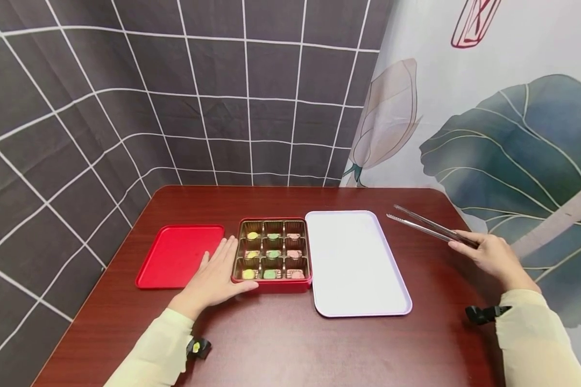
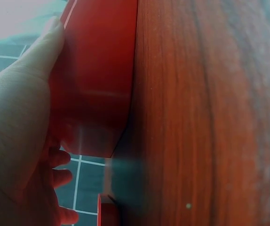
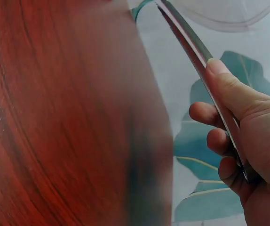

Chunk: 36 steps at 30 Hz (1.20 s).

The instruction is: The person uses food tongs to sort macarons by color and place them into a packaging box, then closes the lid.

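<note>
A square red box (image 1: 277, 286) stands on the table, its gold divided insert (image 1: 273, 240) holding several small yellow, green and pink pieces, one colour to a column. My left hand (image 1: 215, 282) lies against the box's left side with straight fingers, the thumb stretched over its near left corner. In the left wrist view the thumb touches the red wall (image 2: 95, 61). Above the table's right side, my right hand (image 1: 495, 258) grips metal tongs (image 1: 428, 228) by the handle end. Their tips point left, apart from each other, with nothing between them.
Left of the box lies a flat red lid (image 1: 176, 255), partly behind my left hand. A white tray (image 1: 358, 263) adjoins the box's right side. The brown table (image 1: 281, 344) runs back to a dark gridded cloth (image 1: 218, 118) and a leaf-printed curtain (image 1: 513, 145).
</note>
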Tool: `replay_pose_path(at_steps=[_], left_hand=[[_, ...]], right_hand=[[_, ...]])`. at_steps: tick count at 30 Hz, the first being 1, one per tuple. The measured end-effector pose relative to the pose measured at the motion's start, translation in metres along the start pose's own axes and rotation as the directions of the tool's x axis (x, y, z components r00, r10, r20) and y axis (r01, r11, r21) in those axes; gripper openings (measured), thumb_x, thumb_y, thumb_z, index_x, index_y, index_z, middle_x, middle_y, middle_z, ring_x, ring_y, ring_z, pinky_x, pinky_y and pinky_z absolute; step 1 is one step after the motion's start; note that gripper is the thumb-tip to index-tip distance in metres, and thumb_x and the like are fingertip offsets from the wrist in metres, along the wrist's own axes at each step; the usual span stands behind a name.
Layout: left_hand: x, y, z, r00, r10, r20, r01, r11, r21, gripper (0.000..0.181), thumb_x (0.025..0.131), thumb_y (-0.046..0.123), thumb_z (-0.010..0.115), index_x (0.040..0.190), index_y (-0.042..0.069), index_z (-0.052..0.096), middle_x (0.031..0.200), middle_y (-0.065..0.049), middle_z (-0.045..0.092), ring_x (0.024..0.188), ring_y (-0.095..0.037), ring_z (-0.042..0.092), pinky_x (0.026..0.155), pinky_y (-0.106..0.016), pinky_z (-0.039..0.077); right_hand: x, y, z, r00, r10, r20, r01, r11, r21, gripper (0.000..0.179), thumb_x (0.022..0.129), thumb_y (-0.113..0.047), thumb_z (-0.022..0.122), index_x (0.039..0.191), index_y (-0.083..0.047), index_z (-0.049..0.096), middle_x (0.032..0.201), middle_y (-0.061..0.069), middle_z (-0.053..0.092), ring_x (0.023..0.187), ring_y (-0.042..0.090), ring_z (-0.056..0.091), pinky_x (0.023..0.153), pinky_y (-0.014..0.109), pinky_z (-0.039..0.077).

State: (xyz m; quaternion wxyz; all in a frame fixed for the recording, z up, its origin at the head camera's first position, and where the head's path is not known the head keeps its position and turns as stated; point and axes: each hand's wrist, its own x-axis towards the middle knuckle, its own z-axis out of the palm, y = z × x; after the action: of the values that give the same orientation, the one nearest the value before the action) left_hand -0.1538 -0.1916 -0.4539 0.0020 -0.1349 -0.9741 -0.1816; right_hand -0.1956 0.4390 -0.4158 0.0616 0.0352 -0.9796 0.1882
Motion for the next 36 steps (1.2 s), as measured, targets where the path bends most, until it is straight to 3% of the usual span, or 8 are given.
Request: replay_pose_path(at_steps=[9,27,36], left_hand=[[-0.001,0.001,-0.001,1.0,0.0,0.008,0.0,1.0,0.003,0.12,0.07,0.086,0.049,0.154,0.007,0.016,0.16,-0.009,0.015,0.147,-0.029,0.009,0.111,-0.063,0.013],[0.0,0.0,-0.001,1.0,0.007,0.006,-0.007,1.0,0.005,0.123,0.068,0.09,0.043,0.154,0.007,0.017,0.16,-0.01,0.016,0.146,-0.03,0.01,0.111,-0.062,0.014],[0.0,-0.001,-0.001,1.0,0.009,0.006,-0.009,1.0,0.008,0.122,0.069,0.089,0.045,0.154,0.007,0.017,0.16,-0.01,0.015,0.146,-0.03,0.01,0.111,-0.061,0.015]], right_hand=[[0.005,0.009,0.015,1.0,0.007,-0.007,-0.007,1.0,0.022,0.056,0.086,-0.044,0.07,0.129,-0.008,0.062,0.111,0.033,0.061,0.1,0.046,0.053,0.074,0.063,0.041],[0.011,0.017,0.034,0.995,0.066,0.072,-0.07,0.996,0.057,0.065,0.087,-0.051,0.066,0.133,-0.006,0.057,0.115,0.035,0.059,0.097,0.043,0.053,0.074,0.058,0.044],[0.013,0.023,0.038,0.995,0.07,0.067,-0.075,0.994,0.076,0.065,0.088,-0.05,0.065,0.133,-0.004,0.056,0.116,0.035,0.057,0.096,0.04,0.053,0.074,0.054,0.043]])
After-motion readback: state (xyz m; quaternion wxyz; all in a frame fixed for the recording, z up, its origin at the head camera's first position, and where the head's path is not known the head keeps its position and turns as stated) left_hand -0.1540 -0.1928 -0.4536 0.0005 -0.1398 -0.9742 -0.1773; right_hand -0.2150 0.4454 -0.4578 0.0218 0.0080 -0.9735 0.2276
